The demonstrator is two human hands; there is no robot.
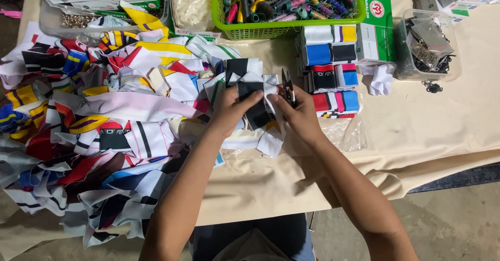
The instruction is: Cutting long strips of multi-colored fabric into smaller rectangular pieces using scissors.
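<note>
Both hands, left hand (232,107) and right hand (298,116), pinch a black-and-white fabric piece (253,100) over the cream-cloth-covered table (448,120), right also gripping small black snips (287,85).

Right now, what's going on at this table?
A person at a cloth-covered table holds a black-and-white fabric piece with both hands. The left hand pinches one side; the right hand grips the other side plus small scissors. A heap of colourful fabric pieces lies to the left, folded stacks and a green basket of thread spools beyond.
</note>
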